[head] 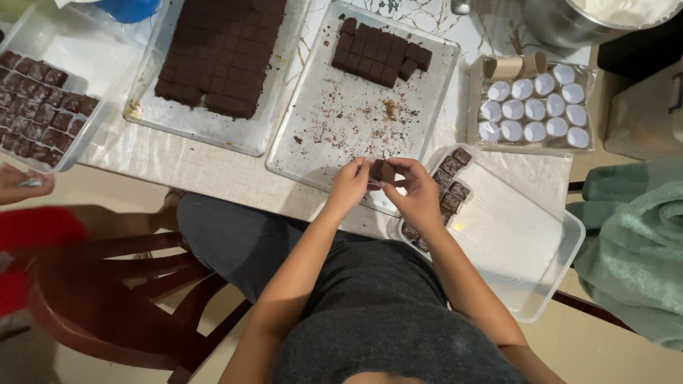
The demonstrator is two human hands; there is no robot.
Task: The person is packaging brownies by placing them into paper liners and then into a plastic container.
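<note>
Roughly, by label:

Work in hand: a single brown square piece (382, 171) is pinched between both hands over the near edge of the middle metal tray (334, 135).

Left hand (348, 186): fingers closed on the left side of the piece, wrist bent up from a forearm that rises from the lap.

Right hand (416, 195): thumb and forefinger closed on the right side of the same piece, palm turned inward above the clear plastic container (526, 249). Whether a wrapper is being folded round the piece is hard to tell; the fingers hide it.

Done so far: a short column of finished squares (448, 188) lies along the left wall of that container, the rest of its floor bare. Another clear container (43, 107) at far left holds many rows, beside another person's hand (21, 183).

Left to do: a small block of cut squares (380, 55) sits at the far end of the crumb-strewn middle tray, and a large scored slab (220, 53) fills the left metal tray. By that measure, more appears to lie ahead than behind.

Nearby: a pack of white paper cups (533, 107) stands just beyond the near container, and a green towel (633, 249) lies at right.
</note>
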